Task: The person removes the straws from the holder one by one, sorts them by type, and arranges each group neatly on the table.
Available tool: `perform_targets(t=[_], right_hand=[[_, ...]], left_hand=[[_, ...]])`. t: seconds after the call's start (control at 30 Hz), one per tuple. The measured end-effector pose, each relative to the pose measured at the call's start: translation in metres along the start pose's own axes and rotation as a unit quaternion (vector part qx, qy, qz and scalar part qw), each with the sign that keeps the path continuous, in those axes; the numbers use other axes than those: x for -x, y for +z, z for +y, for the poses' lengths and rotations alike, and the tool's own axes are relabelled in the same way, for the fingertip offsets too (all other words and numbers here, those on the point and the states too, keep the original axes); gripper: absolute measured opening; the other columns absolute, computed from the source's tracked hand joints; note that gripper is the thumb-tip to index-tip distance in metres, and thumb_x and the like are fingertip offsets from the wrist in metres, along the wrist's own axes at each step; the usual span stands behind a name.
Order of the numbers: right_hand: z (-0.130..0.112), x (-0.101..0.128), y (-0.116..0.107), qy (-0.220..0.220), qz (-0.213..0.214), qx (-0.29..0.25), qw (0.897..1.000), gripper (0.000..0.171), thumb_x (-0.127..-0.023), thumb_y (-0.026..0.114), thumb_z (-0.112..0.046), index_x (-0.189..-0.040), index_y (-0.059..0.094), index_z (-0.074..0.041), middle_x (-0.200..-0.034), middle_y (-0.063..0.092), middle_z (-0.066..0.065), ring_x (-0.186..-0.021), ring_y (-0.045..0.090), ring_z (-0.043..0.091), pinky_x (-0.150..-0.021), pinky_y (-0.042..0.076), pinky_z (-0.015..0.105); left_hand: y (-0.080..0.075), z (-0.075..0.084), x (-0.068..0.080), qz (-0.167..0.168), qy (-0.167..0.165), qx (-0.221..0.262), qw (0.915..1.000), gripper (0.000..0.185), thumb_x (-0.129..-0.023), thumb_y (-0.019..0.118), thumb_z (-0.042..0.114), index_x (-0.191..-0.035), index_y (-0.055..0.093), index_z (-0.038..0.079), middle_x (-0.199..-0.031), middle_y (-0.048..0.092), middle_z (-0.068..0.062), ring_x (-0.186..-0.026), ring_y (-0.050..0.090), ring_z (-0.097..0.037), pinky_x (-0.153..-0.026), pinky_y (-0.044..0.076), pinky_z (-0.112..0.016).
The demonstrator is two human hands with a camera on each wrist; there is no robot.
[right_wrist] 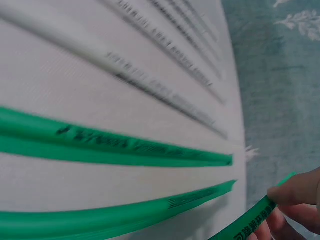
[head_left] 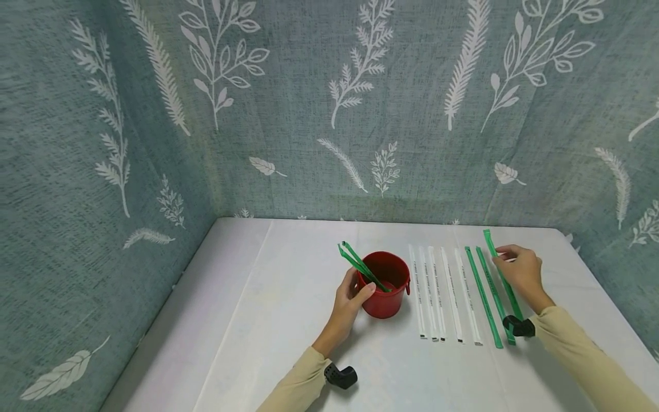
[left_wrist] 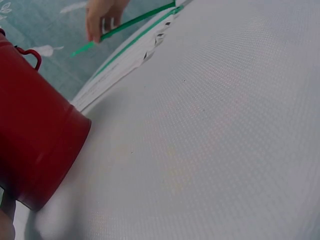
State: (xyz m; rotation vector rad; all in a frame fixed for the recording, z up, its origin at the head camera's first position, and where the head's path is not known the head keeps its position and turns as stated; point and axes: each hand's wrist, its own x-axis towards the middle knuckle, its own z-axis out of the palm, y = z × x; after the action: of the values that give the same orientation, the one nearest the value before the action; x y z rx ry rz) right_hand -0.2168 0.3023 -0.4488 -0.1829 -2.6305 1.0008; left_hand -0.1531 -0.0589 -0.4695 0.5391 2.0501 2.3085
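My left hand (head_left: pixel 344 306) grips the near left side of a small red bucket (head_left: pixel 383 308), thumb at its rim. Two green wrapped straws (head_left: pixel 352 258) lean inside it, their ends sticking out to the left. Over at the right, my right hand (head_left: pixel 524 276) pinches a green wrapped straw (right_wrist: pixel 256 216) near its far end; the straw is raised off the table at that end. Two more green wrapped straws (head_left: pixel 483 297) lie just left of that hand. Further left, between them and the bucket, lie several white wrapped straws (head_left: pixel 451 294) in a row.
Everything stands on a white-covered table (head_left: pixel 278 286). A blue-green cloth with white leaf patterns (head_left: pixel 288 103) hangs behind the table and along its sides. Each wrist wears a black camera, such as the left one (head_left: pixel 341 376). The bucket's handle (head_left: pixel 408 286) hangs on its right side.
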Motion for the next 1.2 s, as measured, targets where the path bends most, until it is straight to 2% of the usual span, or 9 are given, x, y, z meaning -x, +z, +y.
perform_targets(t=[0.33,0.53,0.73,0.93,1.2], right_hand=[[0.023,-0.001,0.012,-0.004,0.009,0.018,1.000,0.024,-0.082,0.058,-0.003,-0.099,0.064,0.012,-0.081,0.062,0.025,-0.079,0.050,0.040,-0.067,0.034,0.046],[0.033,0.001,0.017,-0.033,0.024,0.025,0.999,0.020,-0.081,0.060,0.000,-0.093,0.064,0.015,-0.074,0.061,0.024,-0.071,0.054,0.040,-0.074,0.035,0.053],[0.039,0.005,0.022,-0.010,0.014,0.051,0.999,0.021,-0.082,0.060,-0.002,-0.095,0.063,0.015,-0.075,0.061,0.024,-0.070,0.056,0.038,-0.060,0.042,0.047],[0.039,0.004,0.022,0.017,-0.007,0.059,0.998,0.023,-0.083,0.060,-0.004,-0.097,0.062,0.014,-0.077,0.061,0.024,-0.072,0.056,0.039,-0.060,0.042,0.046],[0.029,-0.001,0.010,-0.023,0.002,0.044,0.999,0.022,-0.082,0.060,-0.004,-0.097,0.063,0.012,-0.073,0.060,0.019,-0.065,0.053,0.030,-0.057,0.038,0.037]], left_hand=[[0.000,0.003,-0.001,-0.006,0.001,0.003,1.0000,0.057,-0.093,0.054,0.019,-0.143,0.032,0.002,-0.140,0.041,-0.021,-0.128,0.039,-0.027,-0.100,0.040,-0.035],[0.003,0.002,-0.001,0.000,0.001,0.004,1.0000,0.056,-0.092,0.054,0.019,-0.142,0.035,0.004,-0.138,0.043,-0.019,-0.128,0.040,-0.024,-0.100,0.040,-0.036],[0.005,-0.002,0.001,-0.004,-0.003,0.008,1.0000,0.053,-0.093,0.055,0.017,-0.141,0.036,0.008,-0.138,0.045,-0.016,-0.128,0.041,-0.025,-0.099,0.041,-0.035],[0.003,-0.002,0.000,-0.004,0.001,0.006,1.0000,0.053,-0.093,0.055,0.016,-0.142,0.036,0.007,-0.138,0.044,-0.018,-0.128,0.040,-0.026,-0.099,0.040,-0.034],[0.000,-0.001,0.001,0.007,0.011,0.005,0.9999,0.052,-0.093,0.056,0.017,-0.140,0.037,0.005,-0.138,0.043,-0.021,-0.128,0.039,-0.032,-0.099,0.040,-0.037]])
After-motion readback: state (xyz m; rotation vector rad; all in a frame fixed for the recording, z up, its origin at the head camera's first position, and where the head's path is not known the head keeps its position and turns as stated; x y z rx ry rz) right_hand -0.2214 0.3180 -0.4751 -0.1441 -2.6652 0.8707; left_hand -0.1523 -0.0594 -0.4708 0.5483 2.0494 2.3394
